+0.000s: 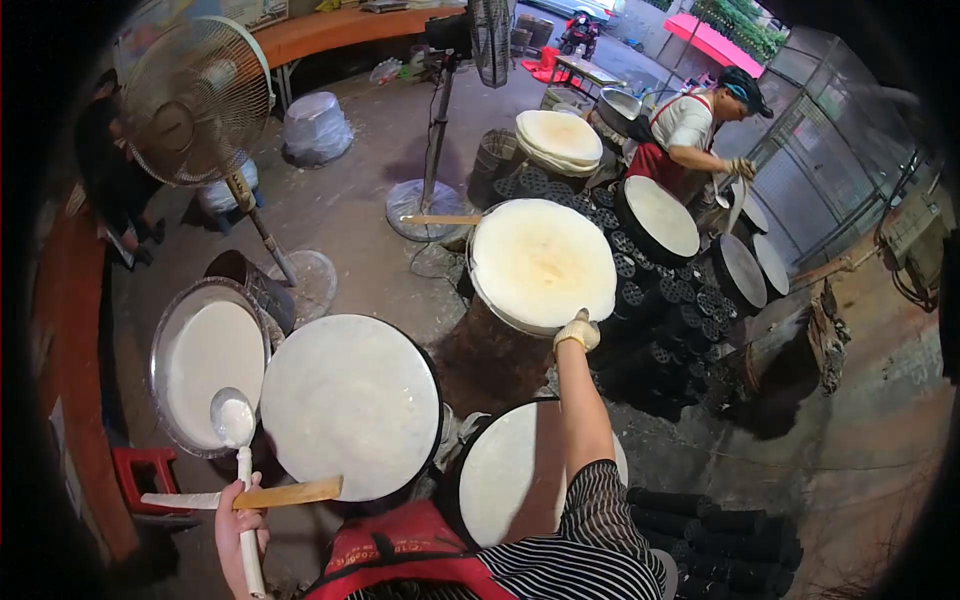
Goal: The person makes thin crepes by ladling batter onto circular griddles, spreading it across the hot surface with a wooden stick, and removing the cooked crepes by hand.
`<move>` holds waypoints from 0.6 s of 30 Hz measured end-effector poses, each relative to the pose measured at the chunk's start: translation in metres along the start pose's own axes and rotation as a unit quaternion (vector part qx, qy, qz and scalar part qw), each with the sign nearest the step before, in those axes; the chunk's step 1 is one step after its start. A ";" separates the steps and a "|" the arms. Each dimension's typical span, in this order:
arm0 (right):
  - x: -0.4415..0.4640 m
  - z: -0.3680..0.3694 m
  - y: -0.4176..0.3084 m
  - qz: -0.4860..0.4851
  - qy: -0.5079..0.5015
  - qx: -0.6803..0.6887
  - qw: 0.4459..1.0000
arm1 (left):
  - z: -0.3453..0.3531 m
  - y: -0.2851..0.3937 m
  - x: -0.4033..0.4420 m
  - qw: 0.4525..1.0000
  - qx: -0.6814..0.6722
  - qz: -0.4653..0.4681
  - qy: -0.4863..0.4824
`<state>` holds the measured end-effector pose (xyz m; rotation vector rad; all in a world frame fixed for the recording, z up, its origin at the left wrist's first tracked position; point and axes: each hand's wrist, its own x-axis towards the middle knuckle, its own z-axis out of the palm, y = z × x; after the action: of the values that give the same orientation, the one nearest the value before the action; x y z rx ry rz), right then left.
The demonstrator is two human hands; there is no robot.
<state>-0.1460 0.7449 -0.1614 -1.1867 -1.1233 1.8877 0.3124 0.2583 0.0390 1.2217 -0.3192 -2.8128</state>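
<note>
My left hand, bare, is closed around the pale handle of a ladle and a flat wooden scraper lying crosswise. The ladle's bowl, coated white, is over the near edge of a metal basin of white batter. My right hand, in a light work glove, reaches forward and pinches the near edge of a pale round flatbread on a stack. Its fingertips are partly hidden. Round griddles spread with white batter, one left and one nearer, sit between my arms.
Two standing fans are ahead. Black coal briquettes are piled at right, with more below. A co-worker bends over griddles at the back right. A red stool stands at left.
</note>
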 end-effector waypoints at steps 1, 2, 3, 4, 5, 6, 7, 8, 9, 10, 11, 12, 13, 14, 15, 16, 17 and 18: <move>-0.006 0.000 0.004 -0.008 -0.001 -0.071 0.997 | 0.002 0.007 0.002 1.000 -0.005 -0.014 0.005; -0.008 -0.005 0.005 -0.016 -0.002 -0.141 0.990 | 0.003 0.008 0.003 1.000 0.004 -0.007 0.011; -0.009 -0.012 0.006 -0.026 -0.002 -0.210 0.977 | 0.003 0.008 0.003 1.000 0.013 -0.001 0.018; 0.000 -0.020 0.012 0.011 -0.019 -0.124 0.992 | 0.001 0.009 0.003 0.999 0.021 0.004 0.024; 0.013 -0.025 0.021 0.048 -0.036 -0.035 0.998 | -0.006 0.017 0.010 1.000 0.007 -0.017 0.021; 0.017 -0.032 0.027 0.085 -0.052 0.054 0.994 | -0.014 0.023 0.014 1.000 0.009 -0.021 0.018; -0.008 -0.043 0.028 -0.061 -0.017 0.033 0.997 | -0.022 0.030 0.017 1.000 0.010 -0.026 0.014; -0.034 -0.046 0.048 -0.162 -0.060 0.026 0.985 | -0.024 0.043 0.021 0.999 0.010 -0.031 0.011; -0.072 -0.056 0.059 -0.111 -0.251 0.052 0.960 | -0.021 0.044 0.021 0.999 0.026 -0.012 0.036; -0.112 -0.066 0.070 -0.029 -0.459 0.048 0.887 | -0.029 0.050 0.026 0.999 0.037 -0.003 0.033; -0.151 -0.076 0.081 0.035 -0.609 0.012 0.792 | -0.044 0.053 0.036 0.998 0.046 0.008 0.029; -0.236 -0.077 0.041 0.046 -0.732 -0.081 0.675 | -0.059 0.059 0.046 0.998 0.056 0.021 0.027; -0.322 -0.078 0.000 0.022 -0.836 -0.162 0.523 | -0.073 0.061 0.056 0.995 0.084 0.045 0.016; -0.368 -0.075 0.010 -0.169 -0.911 -0.200 0.319 | -0.078 0.059 0.060 0.991 0.111 0.067 0.030; -0.431 -0.083 -0.013 -0.210 -0.910 -0.267 0.238 | -0.079 0.059 0.062 0.985 0.138 0.091 0.046; -0.493 -0.091 -0.036 -0.255 -0.900 -0.322 0.146 | -0.073 0.067 0.061 0.977 0.164 0.117 0.067; -0.531 -0.099 -0.015 -0.303 -0.898 -0.310 0.077 | -0.064 0.076 0.062 0.965 0.198 0.135 0.107; -0.558 -0.116 0.028 -0.351 -0.891 -0.271 0.096 | -0.076 0.092 0.069 0.949 0.269 0.138 0.089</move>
<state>0.1772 0.3023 -0.0037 2.4243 -2.4844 0.8960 0.3182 0.1462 -0.0418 1.3680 -1.2003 -2.4205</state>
